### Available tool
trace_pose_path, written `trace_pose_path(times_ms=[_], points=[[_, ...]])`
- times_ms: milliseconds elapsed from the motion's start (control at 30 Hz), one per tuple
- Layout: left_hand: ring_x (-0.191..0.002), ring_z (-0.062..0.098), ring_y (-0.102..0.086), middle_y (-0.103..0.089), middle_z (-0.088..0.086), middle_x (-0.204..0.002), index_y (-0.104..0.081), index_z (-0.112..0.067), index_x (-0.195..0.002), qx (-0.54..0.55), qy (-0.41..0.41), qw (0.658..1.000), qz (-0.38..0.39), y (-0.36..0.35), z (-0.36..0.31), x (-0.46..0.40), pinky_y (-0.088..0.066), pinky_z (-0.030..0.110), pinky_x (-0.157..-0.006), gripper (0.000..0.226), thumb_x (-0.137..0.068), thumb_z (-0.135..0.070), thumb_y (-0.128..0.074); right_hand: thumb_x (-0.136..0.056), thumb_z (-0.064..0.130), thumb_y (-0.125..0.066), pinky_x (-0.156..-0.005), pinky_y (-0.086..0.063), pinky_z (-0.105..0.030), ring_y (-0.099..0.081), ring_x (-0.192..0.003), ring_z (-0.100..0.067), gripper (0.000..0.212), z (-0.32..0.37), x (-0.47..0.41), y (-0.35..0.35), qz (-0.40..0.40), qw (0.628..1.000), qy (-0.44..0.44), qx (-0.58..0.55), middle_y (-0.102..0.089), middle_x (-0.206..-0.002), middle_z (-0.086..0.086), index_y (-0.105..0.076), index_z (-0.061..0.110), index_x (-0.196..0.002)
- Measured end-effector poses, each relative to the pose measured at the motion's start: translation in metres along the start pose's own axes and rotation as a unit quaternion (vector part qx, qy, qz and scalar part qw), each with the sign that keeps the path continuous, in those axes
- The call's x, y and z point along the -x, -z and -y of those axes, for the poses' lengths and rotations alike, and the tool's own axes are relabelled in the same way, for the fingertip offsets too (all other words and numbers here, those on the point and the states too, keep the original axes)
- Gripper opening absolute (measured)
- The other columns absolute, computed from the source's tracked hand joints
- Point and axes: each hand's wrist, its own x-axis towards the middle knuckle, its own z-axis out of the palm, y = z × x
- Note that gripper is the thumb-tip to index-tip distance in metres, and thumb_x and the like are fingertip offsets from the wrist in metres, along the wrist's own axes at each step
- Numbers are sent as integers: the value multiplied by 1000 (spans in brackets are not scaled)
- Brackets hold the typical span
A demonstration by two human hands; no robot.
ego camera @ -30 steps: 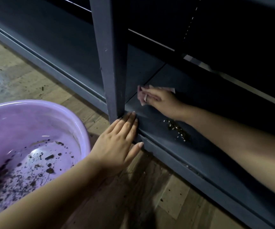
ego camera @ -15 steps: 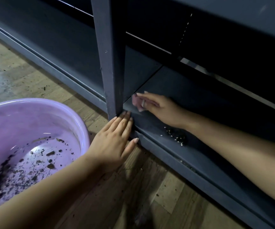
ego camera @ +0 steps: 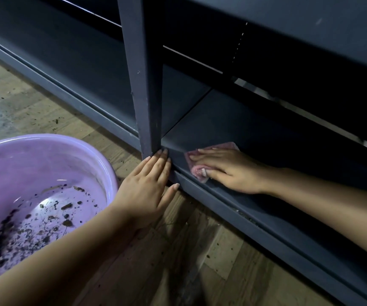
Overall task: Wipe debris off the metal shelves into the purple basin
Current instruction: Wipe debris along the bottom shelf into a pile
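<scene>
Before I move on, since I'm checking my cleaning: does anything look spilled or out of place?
Yes. Dark specks are scattered on the wooden floor beside the purple basin, outside it. The basin's own debris belongs there.

The basin (ego camera: pixel 45 151) was translucent purple, speckled inside with dark brown debris (ego camera: pixel 45 224). The shelves (ego camera: pixel 222 120) were dark blue-grey, the cloth (ego camera: pixel 213 146) pale pink, the floor (ego camera: pixel 34 120) tan wood-grain.

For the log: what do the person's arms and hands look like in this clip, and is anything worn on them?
Both forearms are bare as far as the frame shows: no sleeves, gloves, watch or bracelets in view. The left hand shows no rings; its nails are fairly long, rounded and pale. The right hand also appears ring-free, though its fingers lie in dim light under the shelf, so small details there are hard to tell.
</scene>
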Motion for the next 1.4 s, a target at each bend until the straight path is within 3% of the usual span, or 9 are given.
trace_pose_path(times_ms=[133,267,533,700,800,967,1133,1267,1400], points=[[-123,36,-53,-55,24,-131,-57,8,-124,-3,-5,1000,-1,3,-2,-2,-25,38,-106,79,-101,-48,-8,-96,5,-48,-93,-30,1,-53,-109,-5,29,-12,14,15,-101,976,-94,-166,-61,-116,-6,-57,4,-123],[-122,36,-54,-55,24,-131,-56,8,-125,7,-19,1000,0,6,-11,-7,-26,38,-105,77,-101,-48,-9,-98,0,-39,-84,-45,-7,-61,-85,12,26,-45,39,11,-225,894,-235,-308,-57,-114,-8,-54,2,-120],[-120,33,-56,-58,22,-128,-59,6,-123,12,-74,996,51,6,-34,-15,-36,41,-107,78,-101,-48,-6,-98,0,-39,-96,-44,-28,-58,-95,-16,24,-12,24,-16,-251,884,-278,-279,-59,-110,-33,-55,-17,-105],[-147,23,-9,-12,14,-158,-15,-3,-151,23,-89,992,81,13,-35,-18,9,30,-112,117,-68,-65,39,-100,0,-34,-87,-47,-14,-55,-96,-14,22,3,32,-2,-212,867,-273,-360,-55,-104,-14,-54,-11,-100],[-148,18,4,1,8,-160,-3,-9,-152,24,-101,989,101,17,-25,-22,14,26,-111,121,-58,-66,45,-100,1,-32,-79,-45,-8,-54,-93,-14,27,2,47,7,-269,833,-290,-387,-55,-106,-16,-50,-16,-112],[-148,18,2,0,10,-160,-2,-8,-152,58,-97,990,89,16,-21,-19,13,25,-110,122,-57,-70,43,-100,32,-40,-95,-41,-38,-58,-102,-22,24,-31,122,12,-380,792,-400,-262,-64,-98,0,-61,24,-91],[-147,22,-3,1,11,-157,-6,-3,-150,68,-89,991,80,12,-27,-15,10,27,-111,111,-69,-69,34,-101,38,-33,-97,-34,-40,-53,-113,-31,36,-31,165,-14,-314,755,-569,-87,-60,-120,-10,-56,20,-122],[-136,33,-37,-39,22,-146,-41,7,-138,33,-80,994,63,5,-31,-14,-16,41,-110,90,-95,-58,5,-81,56,-23,-98,-40,-44,-58,-107,-30,54,-26,117,-30,-309,784,-528,-110,-62,-118,-5,-57,27,-110],[-144,28,-19,-19,17,-154,-25,3,-146,66,-82,993,59,2,-33,-15,-6,35,-114,101,-85,-64,20,-92,43,-37,-95,-43,-36,-58,-104,-22,32,10,54,-35,-293,837,-439,-146,-62,-115,0,-57,27,-110]])
